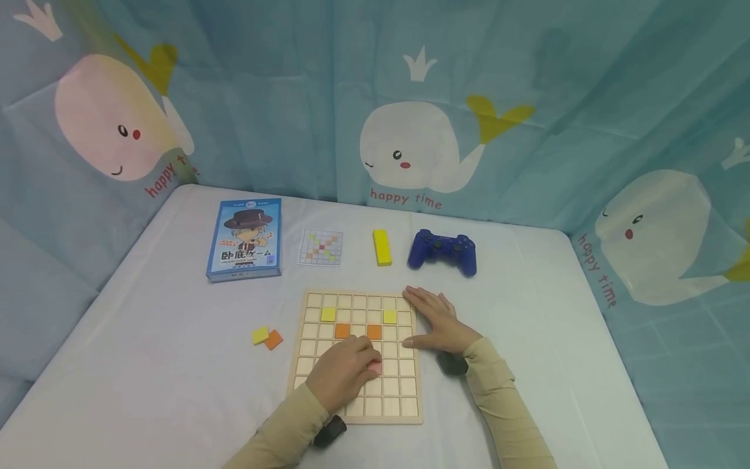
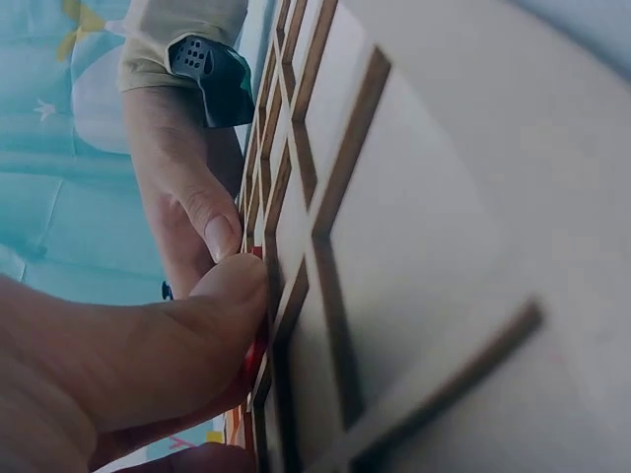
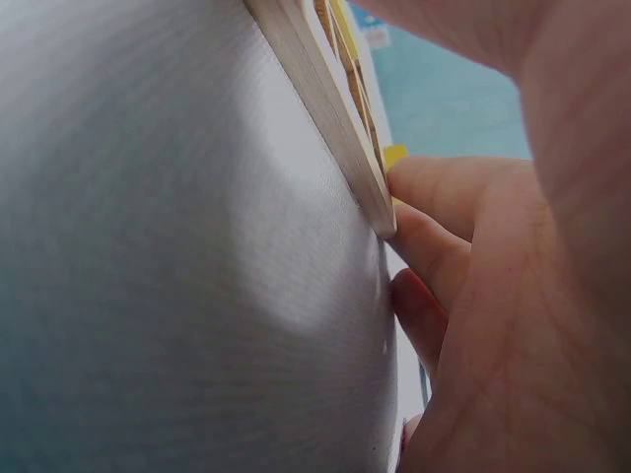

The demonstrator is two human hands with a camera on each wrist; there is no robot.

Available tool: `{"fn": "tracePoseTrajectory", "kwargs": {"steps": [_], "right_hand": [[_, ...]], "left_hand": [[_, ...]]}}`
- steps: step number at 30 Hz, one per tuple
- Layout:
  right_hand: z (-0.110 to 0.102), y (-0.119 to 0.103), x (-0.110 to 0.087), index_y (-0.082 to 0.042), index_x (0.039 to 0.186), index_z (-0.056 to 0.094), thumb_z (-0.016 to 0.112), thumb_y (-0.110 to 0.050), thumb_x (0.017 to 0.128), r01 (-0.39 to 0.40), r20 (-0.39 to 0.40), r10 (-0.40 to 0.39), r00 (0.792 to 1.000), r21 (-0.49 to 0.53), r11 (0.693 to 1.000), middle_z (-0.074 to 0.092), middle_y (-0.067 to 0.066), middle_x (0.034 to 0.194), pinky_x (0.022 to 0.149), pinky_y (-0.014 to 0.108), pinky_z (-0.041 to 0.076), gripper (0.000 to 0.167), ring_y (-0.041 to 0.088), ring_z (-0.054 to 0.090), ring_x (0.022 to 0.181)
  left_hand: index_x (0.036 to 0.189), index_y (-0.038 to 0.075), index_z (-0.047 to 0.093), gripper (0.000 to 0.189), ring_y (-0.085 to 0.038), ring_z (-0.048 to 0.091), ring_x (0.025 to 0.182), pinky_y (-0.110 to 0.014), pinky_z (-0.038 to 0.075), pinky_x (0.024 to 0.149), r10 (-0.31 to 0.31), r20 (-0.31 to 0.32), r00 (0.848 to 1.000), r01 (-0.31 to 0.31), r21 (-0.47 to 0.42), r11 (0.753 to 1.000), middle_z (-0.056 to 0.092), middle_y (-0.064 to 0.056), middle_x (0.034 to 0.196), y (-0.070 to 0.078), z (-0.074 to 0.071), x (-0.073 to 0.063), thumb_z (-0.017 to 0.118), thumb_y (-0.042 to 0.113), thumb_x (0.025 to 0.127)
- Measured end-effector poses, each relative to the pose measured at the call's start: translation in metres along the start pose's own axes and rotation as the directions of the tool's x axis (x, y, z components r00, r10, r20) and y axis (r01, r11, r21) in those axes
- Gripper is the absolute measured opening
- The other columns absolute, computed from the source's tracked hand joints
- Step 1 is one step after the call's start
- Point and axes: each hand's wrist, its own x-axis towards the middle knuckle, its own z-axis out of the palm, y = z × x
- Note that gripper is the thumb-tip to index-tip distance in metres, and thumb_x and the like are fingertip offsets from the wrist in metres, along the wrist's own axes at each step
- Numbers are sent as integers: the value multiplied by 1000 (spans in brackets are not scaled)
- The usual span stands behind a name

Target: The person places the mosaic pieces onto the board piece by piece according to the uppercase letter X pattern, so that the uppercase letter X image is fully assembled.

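Observation:
A wooden grid board (image 1: pixel 355 418) lies on the table with yellow tiles (image 1: pixel 329 314) and orange tiles (image 1: pixel 342 331) in its upper cells. My left hand (image 1: pixel 344 371) is over the board's middle and pinches a red tile (image 1: pixel 374 368), partly hidden by the fingers. In the left wrist view the thumb lies against this red tile (image 2: pixel 256 357), close to the grid ridges. My right hand (image 1: pixel 439 322) rests on the board's right edge, fingers stretched toward the far corner and thumb on the rim. The right wrist view has those fingers (image 3: pixel 434 182) touching the wooden edge.
Left of the board lie a loose yellow tile (image 1: pixel 260 335) and an orange tile (image 1: pixel 273 339). Behind it stand a blue game box (image 1: pixel 246 241), a printed grid card (image 1: pixel 321 247), a yellow block (image 1: pixel 382 247) and a blue game controller (image 1: pixel 443 250). A whale-print curtain (image 1: pixel 281 130) surrounds the table.

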Motion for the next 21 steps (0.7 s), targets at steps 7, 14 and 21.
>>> {"fn": "tracePoseTrajectory", "kwargs": {"steps": [7,14,21], "right_hand": [[-2,-2,0,-15,152,24,76,-48,76,-4,4,4,1000,12,1000,20,4,159,115,56,-1,98,28,14,146],[-2,-2,1,-14,152,25,76,-47,77,-3,4,3,1000,24,1000,20,5,158,115,57,-1,97,29,14,146],[-2,-1,0,-15,153,24,75,-50,76,-6,13,6,1000,13,1000,20,4,159,116,55,-1,98,27,14,146]], "left_hand": [[93,15,71,15,-7,48,76,-20,47,67,-16,3,1000,16,-38,999,57,7,91,-2,1,-1,74,24,83],[102,14,71,19,-9,55,84,-27,52,72,-120,-46,992,118,-46,992,59,4,95,-14,-22,-4,74,21,84],[105,14,70,22,-14,56,91,-33,52,75,-243,-182,953,239,-46,970,62,3,98,-43,-60,-31,74,14,83]]}}
